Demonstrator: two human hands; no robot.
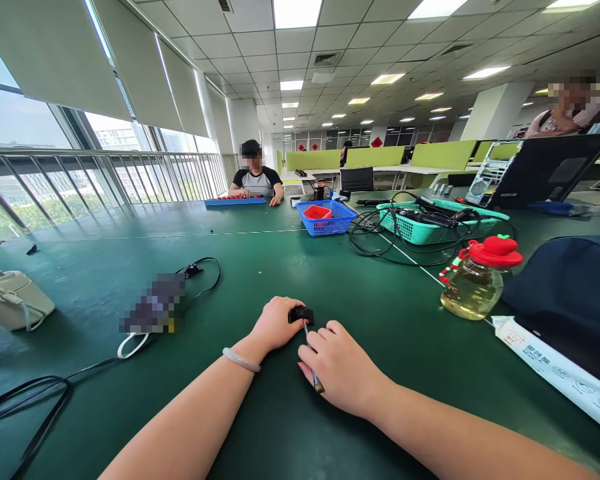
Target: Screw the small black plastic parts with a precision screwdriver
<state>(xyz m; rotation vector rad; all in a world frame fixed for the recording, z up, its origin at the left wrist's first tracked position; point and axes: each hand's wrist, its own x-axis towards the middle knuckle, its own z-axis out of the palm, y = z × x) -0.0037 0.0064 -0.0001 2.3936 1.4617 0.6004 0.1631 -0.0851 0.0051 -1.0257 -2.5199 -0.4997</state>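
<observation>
My left hand (278,321), with a pale bangle at its wrist, grips a small black part (301,315) on the green table (260,413). To its right my right hand (337,365) is closed around a thin metal tool (316,381). The tool slants upward, and its narrow tip meets the near edge of the black part. What the tip touches exactly is too small to tell.
A blue basket (326,223) and a teal basket (425,230) with black cables stand ahead. At right are a red-lidded glass bottle (473,287) and a dark bag (570,293). A phone-like item (155,303) lies left. A person (255,180) sits across the table.
</observation>
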